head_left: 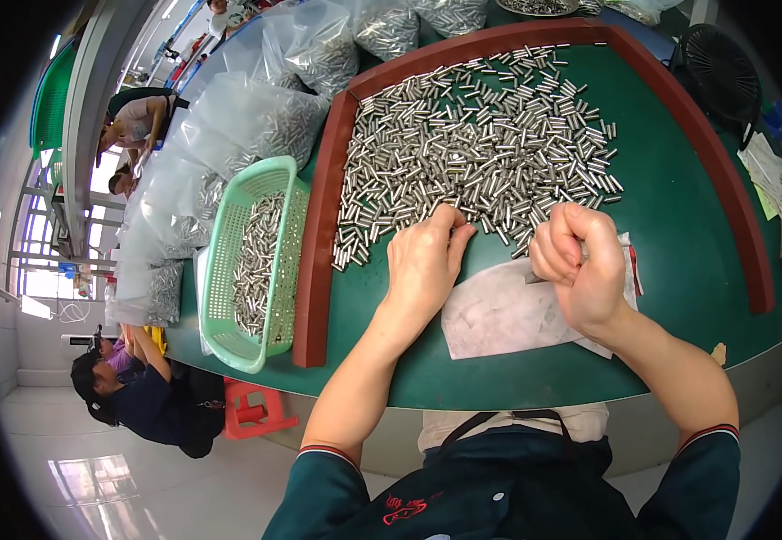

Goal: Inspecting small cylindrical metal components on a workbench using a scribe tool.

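A wide pile of short, shiny metal pins (pixel 481 135) lies spread over the green tabletop. At its near edge is my left hand (pixel 425 256), thumb and fingers drawn together by the closest pins; what they pinch, if anything, is hidden. My right hand (pixel 580 265) is curled closed just right of it, above a smudged whitish cloth or paper (pixel 503 315). A small grey edge shows by the right fingers, too little to name. Left of the pile stands a light green plastic basket (pixel 213 297), holding more pins.
A dark red raised border (pixel 317 243) frames the pile on the left, back and right. Clear bags of pins (pixel 283 117) line the left and back. At the right sit a black fan (pixel 718 76) and papers (pixel 772 175). Other people (pixel 143 396) are at the left, beside a red stool (pixel 251 409).
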`<act>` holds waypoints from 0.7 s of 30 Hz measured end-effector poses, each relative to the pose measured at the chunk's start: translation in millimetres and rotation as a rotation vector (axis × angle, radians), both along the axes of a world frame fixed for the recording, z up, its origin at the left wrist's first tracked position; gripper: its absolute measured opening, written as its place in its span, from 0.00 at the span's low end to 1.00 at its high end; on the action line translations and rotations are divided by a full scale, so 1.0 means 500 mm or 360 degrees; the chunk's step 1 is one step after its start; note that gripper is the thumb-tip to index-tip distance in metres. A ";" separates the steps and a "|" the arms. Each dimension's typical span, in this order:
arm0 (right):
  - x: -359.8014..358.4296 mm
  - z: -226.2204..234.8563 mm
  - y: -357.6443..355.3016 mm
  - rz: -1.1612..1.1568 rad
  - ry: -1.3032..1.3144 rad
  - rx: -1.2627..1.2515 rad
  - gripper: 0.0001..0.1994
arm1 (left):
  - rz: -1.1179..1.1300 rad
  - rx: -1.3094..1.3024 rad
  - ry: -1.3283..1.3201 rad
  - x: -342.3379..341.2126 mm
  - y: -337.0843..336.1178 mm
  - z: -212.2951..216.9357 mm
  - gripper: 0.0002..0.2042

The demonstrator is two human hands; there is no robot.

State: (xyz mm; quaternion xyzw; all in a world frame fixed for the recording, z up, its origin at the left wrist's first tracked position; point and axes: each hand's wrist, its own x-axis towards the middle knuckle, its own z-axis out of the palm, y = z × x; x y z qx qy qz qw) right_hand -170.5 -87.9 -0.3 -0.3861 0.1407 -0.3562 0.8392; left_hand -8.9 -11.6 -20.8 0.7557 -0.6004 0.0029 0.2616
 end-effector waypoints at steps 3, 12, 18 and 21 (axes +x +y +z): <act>-0.001 -0.001 0.000 -0.0005 0.0003 0.0002 0.17 | 0.0019 0.0069 0.0297 0.010 0.010 0.003 0.06; -0.004 -0.004 -0.002 0.0005 -0.0010 0.0072 0.17 | -0.0244 0.0055 0.3348 0.046 0.025 0.024 0.06; -0.002 -0.002 -0.002 0.0013 -0.0014 0.0102 0.17 | -0.0078 0.0073 0.3219 0.041 0.024 0.025 0.06; -0.002 -0.002 -0.003 0.0015 -0.0011 0.0117 0.16 | -0.0157 0.0141 0.3109 0.042 0.023 0.021 0.05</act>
